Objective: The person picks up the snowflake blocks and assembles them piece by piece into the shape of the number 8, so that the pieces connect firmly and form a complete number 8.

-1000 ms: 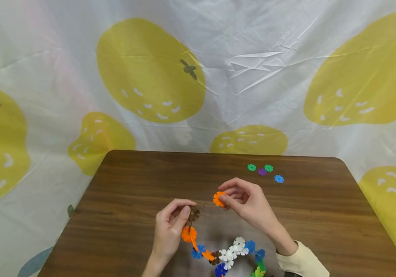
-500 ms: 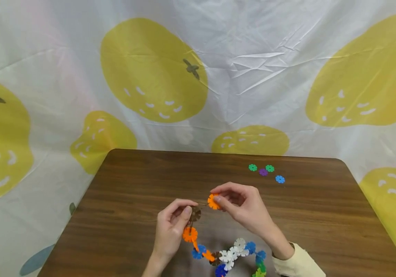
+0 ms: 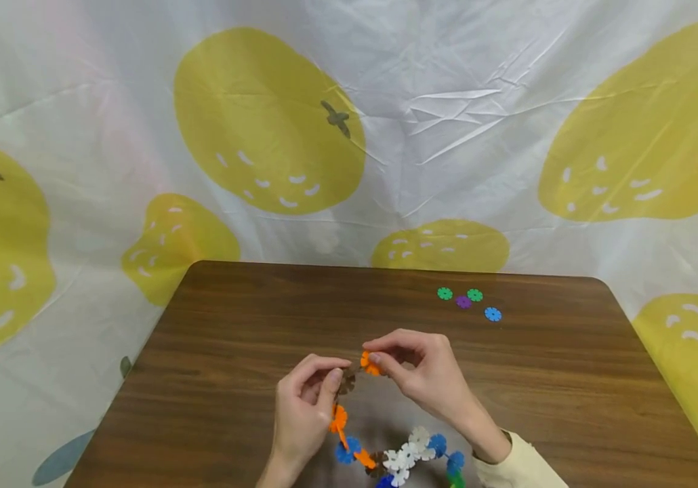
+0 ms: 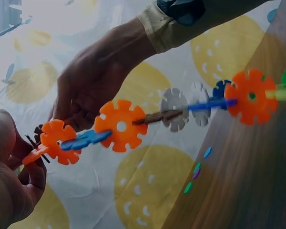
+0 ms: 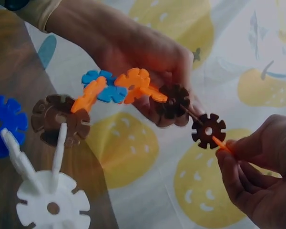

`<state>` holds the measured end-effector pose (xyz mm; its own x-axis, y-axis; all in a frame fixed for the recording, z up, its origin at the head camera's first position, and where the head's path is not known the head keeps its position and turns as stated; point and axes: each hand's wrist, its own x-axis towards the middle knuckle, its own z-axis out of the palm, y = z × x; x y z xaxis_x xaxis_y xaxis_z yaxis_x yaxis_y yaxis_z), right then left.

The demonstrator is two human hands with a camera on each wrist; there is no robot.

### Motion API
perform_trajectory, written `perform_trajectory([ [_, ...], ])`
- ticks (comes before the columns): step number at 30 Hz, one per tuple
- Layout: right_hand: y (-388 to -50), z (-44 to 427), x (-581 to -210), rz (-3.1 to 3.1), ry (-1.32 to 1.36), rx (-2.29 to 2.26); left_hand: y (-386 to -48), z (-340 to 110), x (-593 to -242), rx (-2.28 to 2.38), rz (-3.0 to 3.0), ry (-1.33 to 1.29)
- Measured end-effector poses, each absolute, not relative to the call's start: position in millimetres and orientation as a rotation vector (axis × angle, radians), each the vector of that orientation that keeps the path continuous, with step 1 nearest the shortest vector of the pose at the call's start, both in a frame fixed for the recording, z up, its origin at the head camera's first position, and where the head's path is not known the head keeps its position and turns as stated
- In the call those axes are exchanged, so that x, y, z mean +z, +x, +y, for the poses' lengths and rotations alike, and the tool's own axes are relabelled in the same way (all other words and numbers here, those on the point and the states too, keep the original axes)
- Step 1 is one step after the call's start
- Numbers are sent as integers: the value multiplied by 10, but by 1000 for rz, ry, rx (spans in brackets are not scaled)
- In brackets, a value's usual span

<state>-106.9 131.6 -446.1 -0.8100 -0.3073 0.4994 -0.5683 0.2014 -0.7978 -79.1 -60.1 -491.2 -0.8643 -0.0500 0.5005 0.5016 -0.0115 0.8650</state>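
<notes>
My left hand (image 3: 303, 410) pinches a brown notched disc (image 3: 347, 383) near the end of a chain of interlocking plastic snowflake discs. Between thumb and fingers, my right hand (image 3: 434, 376) holds an orange disc (image 3: 369, 363). In the right wrist view, the edge of this orange disc (image 5: 222, 144) meets the rim of the chain's outermost brown disc (image 5: 200, 131); whether it sits in a slot I cannot tell. Below the hands the chain curves through orange, blue (image 3: 347, 451), brown and white discs (image 3: 408, 453), then blue and green ones at the frame's lower edge.
Loose discs lie at the back right of the brown wooden table (image 3: 251, 318): two green (image 3: 444, 293), one purple (image 3: 463, 302) and one blue (image 3: 493, 314). A white curtain (image 3: 446, 156) with yellow fruit prints hangs behind the table's far edge.
My right hand has moved left and slightly down, carrying the orange disc from a gap away up to the brown end of the chain. My left hand has shifted little, and the chain turned slightly.
</notes>
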Motion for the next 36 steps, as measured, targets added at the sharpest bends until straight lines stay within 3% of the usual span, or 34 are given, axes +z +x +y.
perform_trajectory([
  [6,-1054,1331,-4489,-2251,836,1698,-764,-547,-4957,-1961,-1901,-461],
  [13,-1114,1379,-4520,-2327,775,1884,-874,-596,-4961,-1912,-1978,-629],
  [26,-1197,1397,-4669,-2385,707,2145,-1067,-642,-4795,-1923,-2279,-737],
  [36,-1286,1499,-4770,-2512,727,2036,-1045,-666,-4864,-2009,-2326,-654],
])
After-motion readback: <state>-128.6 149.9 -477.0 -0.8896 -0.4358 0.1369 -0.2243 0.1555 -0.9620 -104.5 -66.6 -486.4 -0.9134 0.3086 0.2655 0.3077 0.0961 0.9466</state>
